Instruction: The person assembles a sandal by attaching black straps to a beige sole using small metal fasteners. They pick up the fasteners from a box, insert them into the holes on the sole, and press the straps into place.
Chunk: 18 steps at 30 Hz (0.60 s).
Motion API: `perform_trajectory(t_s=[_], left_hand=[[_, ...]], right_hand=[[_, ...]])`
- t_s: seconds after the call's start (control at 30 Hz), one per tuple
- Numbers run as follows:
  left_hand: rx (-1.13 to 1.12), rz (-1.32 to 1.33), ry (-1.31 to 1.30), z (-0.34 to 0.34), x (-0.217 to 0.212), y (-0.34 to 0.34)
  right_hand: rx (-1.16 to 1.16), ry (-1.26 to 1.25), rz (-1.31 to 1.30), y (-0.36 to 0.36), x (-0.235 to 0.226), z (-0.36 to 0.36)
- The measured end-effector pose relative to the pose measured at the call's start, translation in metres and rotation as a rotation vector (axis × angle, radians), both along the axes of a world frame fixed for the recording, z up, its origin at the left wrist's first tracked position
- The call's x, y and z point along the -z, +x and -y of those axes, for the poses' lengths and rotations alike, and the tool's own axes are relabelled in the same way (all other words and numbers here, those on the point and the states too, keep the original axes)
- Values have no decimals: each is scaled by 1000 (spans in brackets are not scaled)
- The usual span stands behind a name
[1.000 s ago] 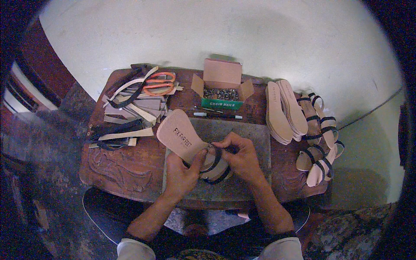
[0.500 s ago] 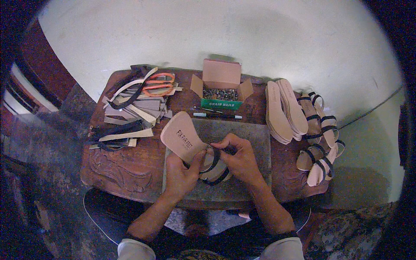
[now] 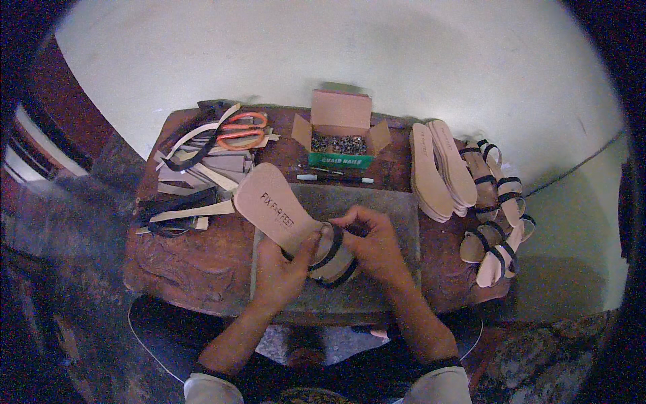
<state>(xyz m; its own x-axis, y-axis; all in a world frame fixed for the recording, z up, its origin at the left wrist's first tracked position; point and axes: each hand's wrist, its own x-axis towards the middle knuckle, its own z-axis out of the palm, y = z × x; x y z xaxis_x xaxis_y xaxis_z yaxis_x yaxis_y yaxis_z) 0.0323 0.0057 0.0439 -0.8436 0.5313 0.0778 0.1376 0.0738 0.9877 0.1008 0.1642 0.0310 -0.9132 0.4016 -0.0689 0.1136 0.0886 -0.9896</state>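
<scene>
— Right, left hand (image 3: 279, 273) wrapped around the tan sandal insole (image 3: 286, 212) from beneath, thumb pressed on its upper face near the heel; closed firm on it; toe end angled up and away to the left, heel end over the grey work slab (image 3: 397, 215).

— And the right hand (image 3: 373, 242)?

— Curled over the heel end, fingertips pinching one of the black straps (image 3: 330, 249) looped across the insole; closed on the strap, not spread; exact pinch point hidden under the knuckles.

— Any advice for doing this bit well?

— Probably best to keep the insole braced low against the slab; pull each strap snug and even before fixing; check that both loops sit square across the sole, not skewed; judgement only, going by the finished sandals (image 3: 494, 229) heaped at the right edge of the wooden table (image 3: 195, 269).

— Supplies within reach?

— Open cardboard box of small nails (image 3: 340, 138) straight ahead, a pen-like marker (image 3: 336, 178) just before it; stack of bare insoles (image 3: 441, 168) to the right of the box; orange-handled scissors (image 3: 239, 131) far left atop cut strips and offcuts (image 3: 195, 168); loose black strapping (image 3: 168, 215) near the left edge.
</scene>
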Motion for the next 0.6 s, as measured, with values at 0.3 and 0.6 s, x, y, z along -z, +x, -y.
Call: perform_trajectory(t_s=[0.3,0.6], left_hand=[[3,76,22,1,4,-7],[34,155,48,1,10,-7]], right_hand=[[-55,18,-46,-4,-1,-2],[-36,136,-86,-4,11,2]])
